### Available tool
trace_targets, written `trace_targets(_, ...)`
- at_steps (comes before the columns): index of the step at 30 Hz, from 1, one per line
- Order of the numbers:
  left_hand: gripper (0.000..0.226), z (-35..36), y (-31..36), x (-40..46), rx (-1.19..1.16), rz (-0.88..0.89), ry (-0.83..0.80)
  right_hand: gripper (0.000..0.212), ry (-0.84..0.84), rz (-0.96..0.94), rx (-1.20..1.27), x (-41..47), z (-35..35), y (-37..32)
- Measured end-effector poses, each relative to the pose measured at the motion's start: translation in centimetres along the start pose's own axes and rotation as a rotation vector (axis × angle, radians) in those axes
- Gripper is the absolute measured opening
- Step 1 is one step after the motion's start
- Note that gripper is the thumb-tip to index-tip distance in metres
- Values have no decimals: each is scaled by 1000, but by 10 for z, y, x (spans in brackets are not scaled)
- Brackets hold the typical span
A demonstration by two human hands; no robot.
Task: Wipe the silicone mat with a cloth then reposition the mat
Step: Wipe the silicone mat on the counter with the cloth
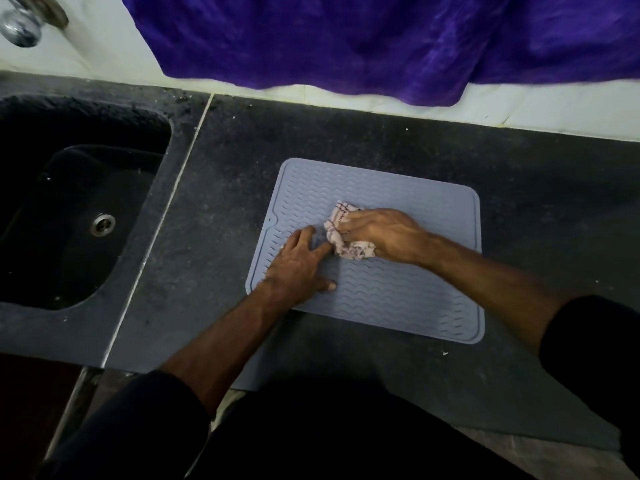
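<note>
A grey-blue silicone mat [398,292] with wavy ridges lies flat on the dark stone counter [519,188]. My right hand [384,233] grips a crumpled white cloth with a red pattern [341,233] and holds it against the middle of the mat. My left hand [299,263] rests flat on the mat's left part, fingers spread and straight, fingertips close to the cloth. Part of the cloth is hidden under my right hand.
A black sink [69,202] with a metal drain [102,224] is set into the counter to the left. A purple fabric [346,39] hangs over the white wall at the back. A metal tap [24,22] shows at top left.
</note>
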State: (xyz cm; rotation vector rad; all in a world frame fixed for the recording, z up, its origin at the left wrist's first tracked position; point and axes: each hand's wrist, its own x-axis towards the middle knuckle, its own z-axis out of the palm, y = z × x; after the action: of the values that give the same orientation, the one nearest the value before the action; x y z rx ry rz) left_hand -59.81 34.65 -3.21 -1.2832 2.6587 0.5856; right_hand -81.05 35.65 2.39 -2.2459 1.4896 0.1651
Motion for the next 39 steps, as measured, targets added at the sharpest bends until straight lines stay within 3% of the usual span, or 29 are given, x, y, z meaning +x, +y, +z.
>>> trace_targets(10, 87, -1, -7, -10, -58, -109, -8, 41, -98, 126, -183, -28, -8, 24)
trace_targets(13, 91, -2, -16, -17, -47, -192, 17, 33, 21, 77, -140, -18, -14, 23)
trace_targets(17, 92, -5, -17, -17, -25, -187, -27, 49, 188, -61, -43, 6, -11, 4)
trace_targets(20, 91, -7, -15, -15, -37, -197, -26, 55, 93, -118, -81, 23, 3, -15)
trace_targets(26, 90, -7, -18, -14, -17, -203, -42, 57, -20, 2, -194, 7, 14, 3)
trace_targets(28, 90, -6, -18, -13, -9, -201, -46, 47, -56, 38, -259, 1, 7, 10)
trace_targets(31, 90, -6, -18, -13, 0, -200, -35, 16, -29, 43, -282, 2, -10, 11)
trace_targets(32, 90, -6, -18, -13, 3, -199, -33, 16, -17, 54, -247, 4, -15, 11)
trace_targets(35, 88, -7, -17, -13, 6, -183, -14, 19, 56, 39, -135, 16, -23, -2)
trace_targets(39, 91, -8, -15, -13, 2, -180, 17, 49, 59, -75, -89, 38, -14, -29)
